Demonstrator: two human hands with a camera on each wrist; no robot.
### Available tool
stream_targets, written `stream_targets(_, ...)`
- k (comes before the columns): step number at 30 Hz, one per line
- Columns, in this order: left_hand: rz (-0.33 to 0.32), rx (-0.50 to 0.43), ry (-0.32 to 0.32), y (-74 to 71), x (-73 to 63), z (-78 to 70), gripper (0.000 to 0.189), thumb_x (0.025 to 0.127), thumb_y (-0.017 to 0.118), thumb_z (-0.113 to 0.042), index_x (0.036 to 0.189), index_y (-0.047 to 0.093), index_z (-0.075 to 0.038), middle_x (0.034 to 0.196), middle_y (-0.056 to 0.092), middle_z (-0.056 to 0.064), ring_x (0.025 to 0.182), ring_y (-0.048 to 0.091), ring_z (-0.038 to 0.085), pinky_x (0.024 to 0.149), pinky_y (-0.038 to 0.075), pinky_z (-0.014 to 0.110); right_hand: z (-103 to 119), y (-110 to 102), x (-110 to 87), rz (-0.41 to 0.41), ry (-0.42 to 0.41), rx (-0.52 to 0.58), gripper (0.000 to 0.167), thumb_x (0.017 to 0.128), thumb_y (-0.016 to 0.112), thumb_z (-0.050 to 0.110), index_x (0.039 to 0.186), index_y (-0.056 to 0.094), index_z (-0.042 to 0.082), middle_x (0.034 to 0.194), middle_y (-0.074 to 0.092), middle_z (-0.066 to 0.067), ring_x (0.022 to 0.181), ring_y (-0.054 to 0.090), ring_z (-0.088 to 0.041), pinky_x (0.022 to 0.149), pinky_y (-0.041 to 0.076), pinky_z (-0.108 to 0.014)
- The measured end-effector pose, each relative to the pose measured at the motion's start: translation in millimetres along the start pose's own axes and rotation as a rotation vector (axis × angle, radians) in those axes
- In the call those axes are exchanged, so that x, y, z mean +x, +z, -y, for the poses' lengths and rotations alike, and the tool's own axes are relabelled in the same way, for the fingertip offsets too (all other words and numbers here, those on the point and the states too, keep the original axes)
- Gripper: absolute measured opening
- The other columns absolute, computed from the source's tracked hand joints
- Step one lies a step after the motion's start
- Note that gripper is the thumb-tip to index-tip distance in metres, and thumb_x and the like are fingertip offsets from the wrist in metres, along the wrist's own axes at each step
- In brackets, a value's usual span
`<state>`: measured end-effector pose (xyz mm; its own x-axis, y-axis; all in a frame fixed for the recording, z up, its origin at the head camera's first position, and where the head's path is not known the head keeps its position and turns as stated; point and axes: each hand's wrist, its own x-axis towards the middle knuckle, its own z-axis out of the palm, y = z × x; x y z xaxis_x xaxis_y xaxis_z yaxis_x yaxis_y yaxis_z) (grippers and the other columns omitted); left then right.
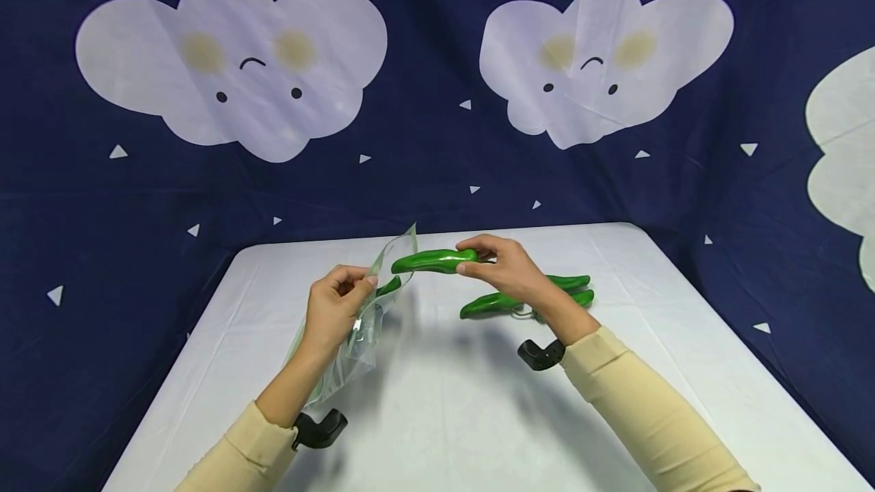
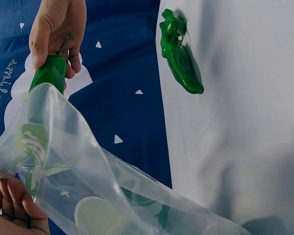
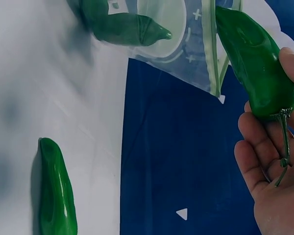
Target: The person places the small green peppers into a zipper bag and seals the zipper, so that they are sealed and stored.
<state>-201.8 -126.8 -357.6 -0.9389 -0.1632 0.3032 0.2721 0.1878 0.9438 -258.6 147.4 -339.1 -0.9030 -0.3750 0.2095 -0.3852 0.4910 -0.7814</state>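
I have the pepper (image 1: 432,261) up off the table (image 1: 451,416), at 12 o'clock from the table's middle in my head view. Its tip points to 9 o'clock and reaches the mouth of the clear bag (image 1: 365,334); how far inside it goes, I can't tell. The right hand (image 1: 503,268), at 3 o'clock from the pepper, has a narrow grip on its stem end, thumb on one side and fingers on the other. My right-wrist view shows the pepper tilted, tip toward 11 o'clock, its thin stem hanging over the curled fingers.

The left hand (image 1: 335,306) sits at 8 o'clock from the pepper. Its grip is narrow as well, pinching the bag near the rim between thumb and fingers. The bag slants down from there to 7 o'clock. Through its printed plastic I make out bagged peppers (image 3: 130,29), though I can't count them.

Out at 4 o'clock from the pepper, I see loose peppers (image 1: 492,304) on the table, close together and partly hidden by the right forearm. My left-wrist view puts them at 1 o'clock.

Farther out, cream sleeves (image 1: 645,405) cover both forearms, and a black mount (image 1: 321,429) sits at each wrist. Beyond the table, toward 12 o'clock, I have a navy cloth (image 1: 41,196) with pale clouds (image 1: 232,124) and small white triangles (image 1: 762,327).
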Motion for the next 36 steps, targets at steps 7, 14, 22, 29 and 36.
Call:
stream_targets(7, 0.003, 0.002, -0.022, -0.8, -0.7, -4.4, 0.014, 0.084, 0.069, -0.005, 0.093, 0.067, 0.005, 0.070, 0.056, -0.011, 0.062, 0.047, 0.004, 0.053, 0.038, 0.016, 9.1, 7.4, 7.4, -0.009, 0.024, -0.022, 0.039, 0.082, 0.072, 0.036, 0.117, 0.064, 0.021, 0.101, 0.067, -0.001, 0.094, 0.062, -0.017, 0.082, 0.052, -0.033)
stream_targets(14, -0.002, -0.005, -0.013, -1.4, -0.1, -0.9, 0.015, 0.083, 0.070, -0.007, 0.093, 0.068, 0.004, 0.070, 0.057, -0.012, 0.062, 0.048, 0.005, 0.053, 0.038, 0.016, 12.3, 11.6, 12.0, -0.014, 0.021, -0.051, 0.040, 0.082, 0.072, 0.035, 0.117, 0.064, 0.019, 0.098, 0.068, -0.001, 0.092, 0.063, -0.016, 0.080, 0.052, -0.032)
stream_targets(22, -0.005, 0.005, 0.000, -0.8, -0.1, 1.6, 0.012, 0.083, 0.070, -0.005, 0.090, 0.068, 0.004, 0.070, 0.057, -0.010, 0.062, 0.047, 0.006, 0.052, 0.038, 0.017, 14.8, 16.6, 16.1, 0.002, 0.004, -0.042, 0.040, 0.081, 0.073, 0.036, 0.117, 0.064, 0.020, 0.098, 0.068, 0.000, 0.093, 0.062, -0.016, 0.078, 0.052, -0.031)
stream_targets(29, -0.002, 0.004, 0.010, -0.5, 0.0, 2.7, 0.011, 0.083, 0.069, -0.004, 0.090, 0.068, 0.004, 0.069, 0.055, -0.010, 0.061, 0.047, 0.005, 0.052, 0.038, 0.017, 17.6, 21.9, 21.6, -0.001, 0.002, -0.049, 0.039, 0.081, 0.073, 0.037, 0.116, 0.065, 0.021, 0.097, 0.068, 0.001, 0.093, 0.063, -0.014, 0.076, 0.051, -0.030)
stream_targets(36, -0.001, -0.008, 0.012, -0.7, -0.4, 2.0, 0.011, 0.084, 0.069, -0.005, 0.090, 0.068, 0.004, 0.069, 0.055, -0.009, 0.061, 0.046, 0.005, 0.052, 0.037, 0.017, 21.1, 25.7, 25.2, -0.010, -0.020, -0.076, 0.039, 0.081, 0.074, 0.035, 0.115, 0.065, 0.019, 0.097, 0.069, -0.001, 0.091, 0.064, -0.015, 0.076, 0.052, -0.029)
